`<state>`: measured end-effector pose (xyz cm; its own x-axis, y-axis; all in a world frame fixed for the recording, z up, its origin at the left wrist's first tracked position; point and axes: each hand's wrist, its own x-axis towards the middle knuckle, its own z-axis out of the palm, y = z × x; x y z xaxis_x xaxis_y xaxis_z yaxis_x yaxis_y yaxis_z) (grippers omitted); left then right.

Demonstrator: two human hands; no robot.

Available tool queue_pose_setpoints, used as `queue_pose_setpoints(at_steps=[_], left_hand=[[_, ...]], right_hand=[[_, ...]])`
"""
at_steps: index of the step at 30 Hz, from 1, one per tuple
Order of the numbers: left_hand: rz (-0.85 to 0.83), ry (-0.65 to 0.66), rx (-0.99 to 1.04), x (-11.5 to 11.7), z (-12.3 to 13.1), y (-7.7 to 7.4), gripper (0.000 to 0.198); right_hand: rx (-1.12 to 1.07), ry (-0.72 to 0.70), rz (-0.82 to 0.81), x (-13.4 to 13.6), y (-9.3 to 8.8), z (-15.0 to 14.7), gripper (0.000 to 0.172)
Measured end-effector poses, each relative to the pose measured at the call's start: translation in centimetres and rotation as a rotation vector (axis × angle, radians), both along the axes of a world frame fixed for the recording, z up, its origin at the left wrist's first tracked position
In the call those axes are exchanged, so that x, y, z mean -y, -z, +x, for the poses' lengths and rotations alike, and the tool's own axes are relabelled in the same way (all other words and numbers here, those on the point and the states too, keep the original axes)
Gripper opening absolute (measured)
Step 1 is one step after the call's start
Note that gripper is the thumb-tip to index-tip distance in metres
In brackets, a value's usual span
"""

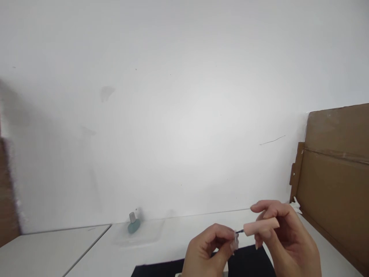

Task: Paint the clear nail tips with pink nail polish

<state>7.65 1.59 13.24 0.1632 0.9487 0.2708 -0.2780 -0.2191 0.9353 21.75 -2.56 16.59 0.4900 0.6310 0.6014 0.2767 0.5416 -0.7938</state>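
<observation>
Pink, plastic-looking handle (261, 226), probably light and stiff, smooth enough to slip, so I'd grip it mid-barrel. My right hand (291, 244) has thumb and fingers clamped on it, up off the white table (175, 238). Its thin brush (240, 231) points at 1 small clear piece (236, 241) pinched in my left hand (198, 252). That bit looks super light and maybe fragile, so edges only imo.
</observation>
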Motion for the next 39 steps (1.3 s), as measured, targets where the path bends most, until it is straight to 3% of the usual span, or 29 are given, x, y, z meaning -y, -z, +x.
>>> queue_pose_setpoints(at_steps=[5,12,19,24,31,37,39], left_hand=[[-0.085,-0.013,0.026,-0.6,0.0,0.7,0.011],[-0.108,-0.021,0.085,-0.7,0.0,0.5,0.011],[-0.106,-0.005,0.053,-0.8,0.1,1.1,0.019],[-0.088,0.012,0.054,-0.1,0.3,0.1,0.017],[-0.108,0.056,0.08,0.2,0.1,-0.4,0.013],[-0.088,0.059,0.029,0.1,0.2,-0.4,0.016],[-0.087,0.071,0.038,0.1,0.2,-0.4,0.016]], right_hand=[[-0.08,-0.2,-0.001,-0.7,-0.1,1.3,0.028],[-0.07,-0.418,-0.084,-1.6,-0.1,3.3,0.028],[-0.011,-0.275,-0.182,-0.1,-0.7,1.2,0.036],[0.109,-0.166,-0.139,-0.3,-0.7,0.4,0.03],[0.097,0.026,-0.088,-0.2,-0.6,0.6,0.028],[0.229,-0.14,-0.104,-0.3,-0.7,0.9,0.031],[0.249,-0.114,-0.088,-0.4,-0.6,0.7,0.03]])
